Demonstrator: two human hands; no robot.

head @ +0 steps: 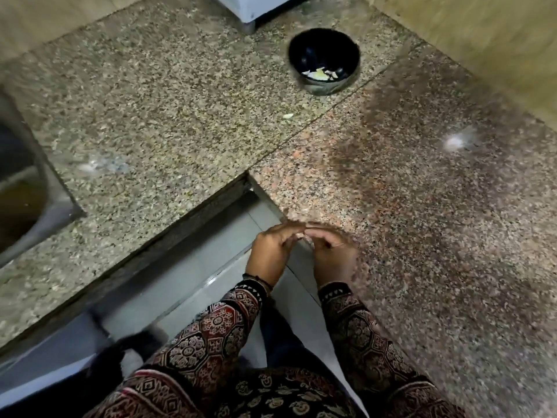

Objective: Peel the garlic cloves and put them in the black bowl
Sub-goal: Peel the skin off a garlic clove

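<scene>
The black bowl [324, 46] stands far back on the granite counter, with a few pale garlic pieces [319, 74] lying in its bottom. My left hand [271, 251] and my right hand [334, 257] meet fingertip to fingertip over the counter's inner corner, close to my body. Between the fingertips a small pale garlic clove [301, 236] shows, mostly hidden and blurred by motion. Both hands pinch it. A single pale scrap [288, 116] lies on the counter between my hands and the bowl.
A steel sink [21, 188] is set into the counter at the left edge. A white appliance [256, 7] stands behind the bowl. A tiled wall [482, 40] bounds the counter at the right. Grey floor [211, 282] lies below the counter's corner.
</scene>
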